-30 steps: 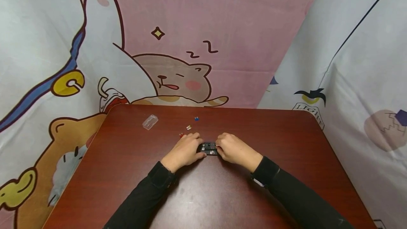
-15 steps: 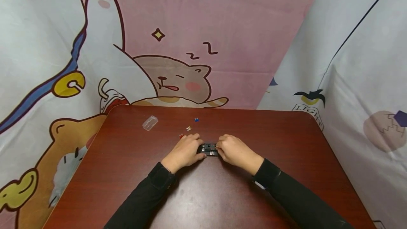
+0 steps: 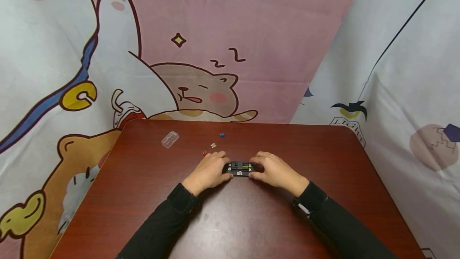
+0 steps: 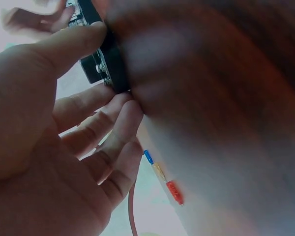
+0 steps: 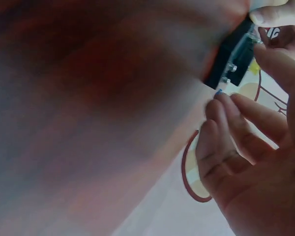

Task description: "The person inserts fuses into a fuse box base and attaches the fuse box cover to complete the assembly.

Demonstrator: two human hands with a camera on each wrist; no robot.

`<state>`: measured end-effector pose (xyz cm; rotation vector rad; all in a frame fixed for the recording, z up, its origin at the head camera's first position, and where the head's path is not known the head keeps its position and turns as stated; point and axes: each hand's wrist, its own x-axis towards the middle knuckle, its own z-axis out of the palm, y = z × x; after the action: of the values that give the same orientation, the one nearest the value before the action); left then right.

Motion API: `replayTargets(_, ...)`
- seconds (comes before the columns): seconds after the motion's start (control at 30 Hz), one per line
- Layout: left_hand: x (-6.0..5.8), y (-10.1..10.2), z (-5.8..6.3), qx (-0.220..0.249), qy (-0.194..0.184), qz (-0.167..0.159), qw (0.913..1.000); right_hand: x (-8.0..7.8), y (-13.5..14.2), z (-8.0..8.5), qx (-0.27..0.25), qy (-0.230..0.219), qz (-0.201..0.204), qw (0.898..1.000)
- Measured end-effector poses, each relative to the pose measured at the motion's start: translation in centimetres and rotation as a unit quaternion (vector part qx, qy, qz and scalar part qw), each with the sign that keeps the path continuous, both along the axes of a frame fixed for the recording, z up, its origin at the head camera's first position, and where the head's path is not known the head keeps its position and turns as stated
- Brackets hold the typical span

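A small black rectangular module (image 3: 240, 168) with a circuit board and metal terminals sits mid-table between both hands. A yellow-green patch (image 3: 246, 166) shows on its right half. My left hand (image 3: 207, 173) holds the left end, thumb on the near side and fingers at the far side. In the left wrist view the thumb presses the black base (image 4: 119, 73). My right hand (image 3: 276, 173) is around the right end, thumb at the near corner and index finger at the far one. In the right wrist view its fingertips are right at the module (image 5: 223, 66).
Beyond the left hand lie a small red piece (image 3: 205, 154), a small pale yellow piece (image 3: 213, 145) and a small blue piece (image 3: 222, 135). A clear plastic box (image 3: 170, 139) stands at the back left of the brown table (image 3: 316, 147). A cartoon-printed cloth (image 3: 273, 43) hangs behind.
My right hand has shifted right, and its thumb and index finger have spread from a pinch over the module's right part to its end, uncovering the yellow-green patch. The left hand stays put.
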<state>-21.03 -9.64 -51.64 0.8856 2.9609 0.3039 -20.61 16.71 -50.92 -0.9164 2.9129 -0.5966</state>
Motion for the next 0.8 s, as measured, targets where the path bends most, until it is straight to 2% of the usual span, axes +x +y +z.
replayTargets(0.23, 0.0, -0.1, -0.2, 0.002, 0.005, 0.000, 1.0000, -0.4, 0.2, -1.6, 0.016, 0.013, 0.013, 1.000)
replayTargets(0.8, 0.3, -0.1, -0.1, 0.008, 0.008, 0.002, 0.9999, -1.2, -0.1, -1.8, -0.001, -0.024, 0.035, 0.999)
